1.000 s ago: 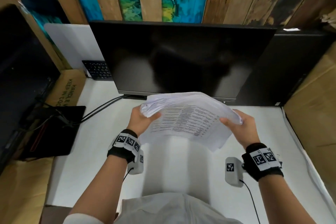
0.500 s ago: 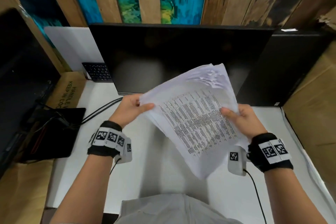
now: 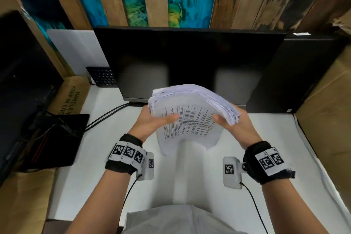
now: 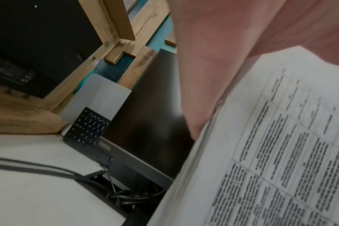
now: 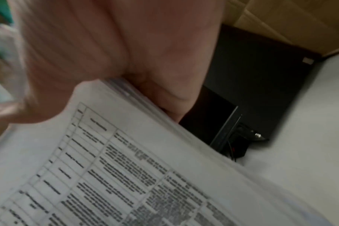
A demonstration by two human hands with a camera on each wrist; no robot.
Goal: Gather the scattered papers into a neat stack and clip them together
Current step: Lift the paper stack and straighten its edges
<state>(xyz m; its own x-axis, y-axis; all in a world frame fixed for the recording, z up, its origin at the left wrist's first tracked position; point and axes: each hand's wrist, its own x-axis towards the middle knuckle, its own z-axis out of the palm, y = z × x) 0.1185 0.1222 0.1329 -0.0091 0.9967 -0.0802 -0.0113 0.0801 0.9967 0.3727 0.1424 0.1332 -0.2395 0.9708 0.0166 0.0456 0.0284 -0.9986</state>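
Observation:
A thick stack of white printed papers [image 3: 190, 112] hangs in the air above the white desk [image 3: 79, 157], in front of the monitor. My left hand [image 3: 155, 121] grips its left edge, thumb on the printed top sheet. My right hand [image 3: 233, 125] grips the right edge, thumb on top. The sheets bow upward between the hands, their far edges fanned and uneven. The left wrist view shows the stack of papers [image 4: 271, 152] under my palm [image 4: 213, 61]. In the right wrist view the papers [image 5: 126, 175] lie under my thumb, blurred. No clip is in view.
A black monitor [image 3: 190, 62] stands close behind the papers, its cables [image 3: 106, 118] running left across the desk. A black keyboard [image 3: 102, 77] leans at the back left by a cardboard box [image 3: 70, 97]. A dark tablet-like device [image 3: 57, 138] lies left. Cardboard [image 3: 326, 119] walls the right.
The stack was tilted up towards the monitor half a second ago; it has now swung back down and the hands have drawn closer, squeezing the sheets into a tighter, bowed bundle.

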